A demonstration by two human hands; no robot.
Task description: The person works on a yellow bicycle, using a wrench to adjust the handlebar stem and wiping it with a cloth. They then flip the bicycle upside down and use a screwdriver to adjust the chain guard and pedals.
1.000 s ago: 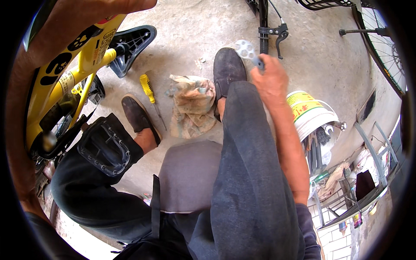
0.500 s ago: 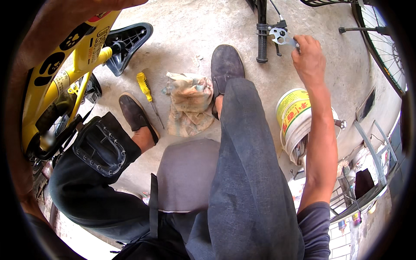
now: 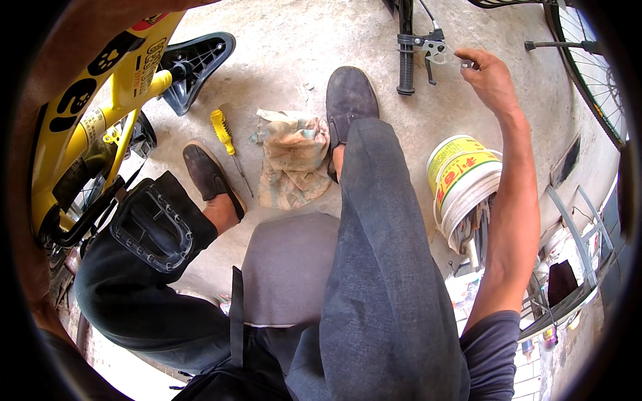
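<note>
My right hand (image 3: 490,79) is at the upper right, its thumb and fingers pinched about the end of a flat silver multi-hole wrench (image 3: 438,52). The wrench's holed head is beside the brake lever (image 3: 429,70) and the black handlebar grip (image 3: 405,70). Along the upper left edge, my left hand (image 3: 114,17) is dark and close, partly out of the picture, over a yellow bicycle frame (image 3: 140,73). Its fingers cannot be made out. A black saddle (image 3: 197,70) on the frame's yellow post touches the floor.
A yellow-handled screwdriver (image 3: 222,132) and a stained cloth (image 3: 294,160) lie on the concrete between my feet. A white-and-yellow bucket (image 3: 461,167) of tools stands right of my leg. A bicycle wheel (image 3: 595,80) is at far right, a metal rack (image 3: 568,294) below it.
My right hand has moved right and slightly down, away from the handlebar. The wrench has shifted a little right and turned, and its head now overlaps the brake lever area.
</note>
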